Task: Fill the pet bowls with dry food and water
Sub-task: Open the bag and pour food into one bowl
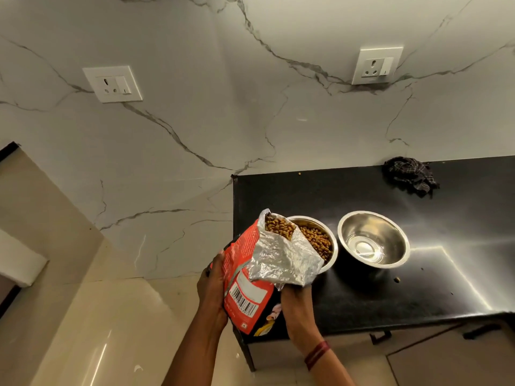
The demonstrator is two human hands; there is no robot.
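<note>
A red pet food bag (246, 291) with a silver foil lining is tilted toward the left steel bowl (330, 232), its open mouth over the bowl's left rim. Brown kibble (317, 238) shows in the bag mouth and fills the bowl. My left hand (213, 288) grips the bag's left side. My right hand (296, 310) holds it from beneath, under the foil flap. A second steel bowl (373, 239) stands just to the right, with what looks like a little water at its bottom. Both bowls sit on the black counter (418, 288).
A crumpled dark checked cloth (408, 174) lies at the counter's back right. A few stray kibble bits (396, 280) lie on the counter. Marble wall behind carries two sockets (113, 84) (376, 65). Beige floor tiles lie left of the counter; cabinet handles (380, 337) sit below its front edge.
</note>
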